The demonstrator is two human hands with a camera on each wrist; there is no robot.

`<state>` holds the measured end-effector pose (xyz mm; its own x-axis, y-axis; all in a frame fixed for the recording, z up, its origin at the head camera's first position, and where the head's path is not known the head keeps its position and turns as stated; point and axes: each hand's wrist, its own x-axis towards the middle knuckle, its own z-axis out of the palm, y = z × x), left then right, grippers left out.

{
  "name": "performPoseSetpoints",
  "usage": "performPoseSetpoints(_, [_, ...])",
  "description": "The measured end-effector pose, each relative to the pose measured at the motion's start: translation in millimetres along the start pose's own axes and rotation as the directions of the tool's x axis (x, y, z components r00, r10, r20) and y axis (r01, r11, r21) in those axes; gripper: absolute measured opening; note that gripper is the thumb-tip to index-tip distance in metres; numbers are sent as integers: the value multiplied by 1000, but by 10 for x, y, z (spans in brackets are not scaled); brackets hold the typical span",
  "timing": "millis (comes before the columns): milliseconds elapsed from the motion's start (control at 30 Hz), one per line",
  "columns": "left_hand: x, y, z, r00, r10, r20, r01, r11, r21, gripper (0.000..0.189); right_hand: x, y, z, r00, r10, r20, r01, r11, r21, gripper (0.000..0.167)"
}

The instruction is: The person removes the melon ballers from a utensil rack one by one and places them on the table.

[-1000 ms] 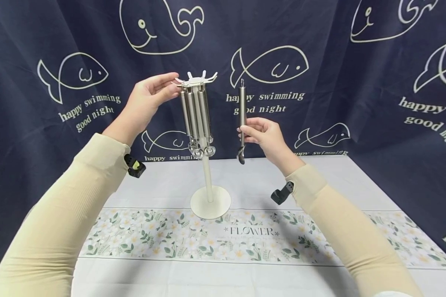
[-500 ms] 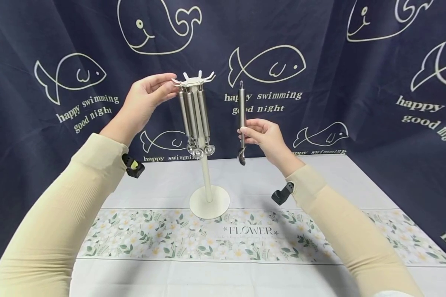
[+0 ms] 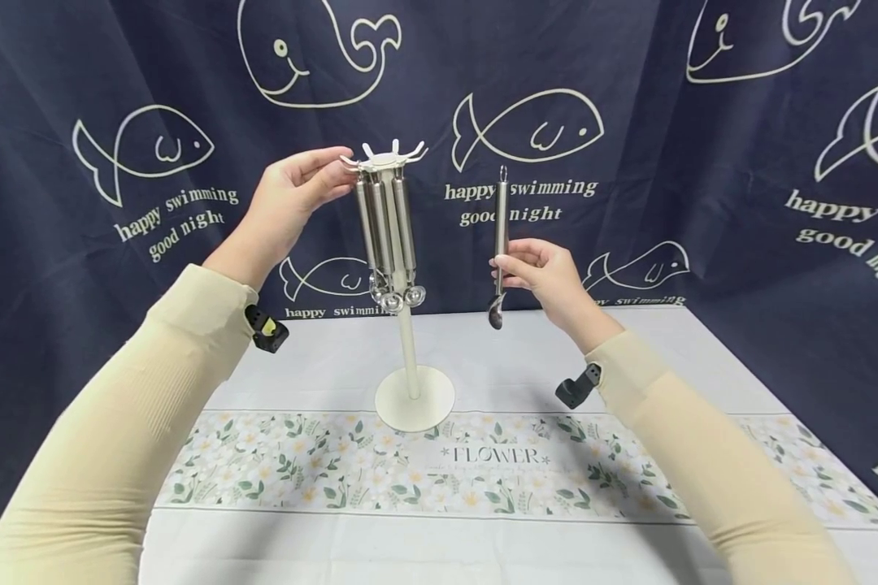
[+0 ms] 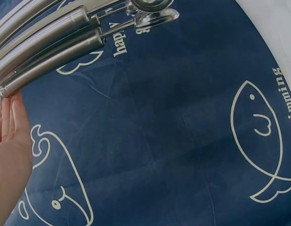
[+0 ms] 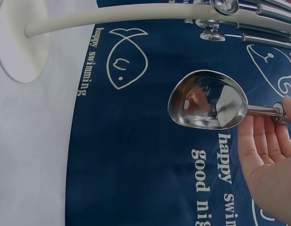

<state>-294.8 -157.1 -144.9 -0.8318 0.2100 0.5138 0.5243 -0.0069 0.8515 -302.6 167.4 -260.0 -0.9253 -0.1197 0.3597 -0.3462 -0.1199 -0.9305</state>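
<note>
My right hand (image 3: 549, 276) pinches the lower handle of a metal ice cream scoop (image 3: 501, 215), held upright in the air with its bowl downward. In the right wrist view, the scoop's shiny oval bowl (image 5: 209, 101) faces the camera. Left of the scoop stands a white utensil stand (image 3: 406, 345) with a ring of hooks on top. Several metal utensils (image 3: 381, 231) with round steel handles hang from it, small bowls at their lower ends. My left hand (image 3: 296, 187) pinches a hook at the stand's upper left, fingertips right by the handle tops.
The stand's round white base (image 3: 433, 410) rests on a white tablecloth (image 3: 410, 544) with a printed flower band (image 3: 293, 471). Close behind the table hangs a dark blue curtain (image 3: 424, 49) with fish and whale drawings.
My right hand has moved a little to the right with the scoop, farther from the stand. The left hand stays at the stand's top.
</note>
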Motion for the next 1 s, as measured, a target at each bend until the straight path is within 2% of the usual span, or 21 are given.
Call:
performPoseSetpoints(500, [39,-61,-14,998,40,-53,-41,999,-16,42,-38,37,-166,999,34,-35,-35,999,-25,14])
performPoseSetpoints(767, [44,-77,14,995,52,-89,-58,997,-58,41,-86,73,-275,998,48,-48,-50,998,-33,16])
performPoseSetpoints(1000, [30,-59,15,993,47,-107,-54,996,-66,37,-141,102,-361,996,61,-60,-66,993,-96,18])
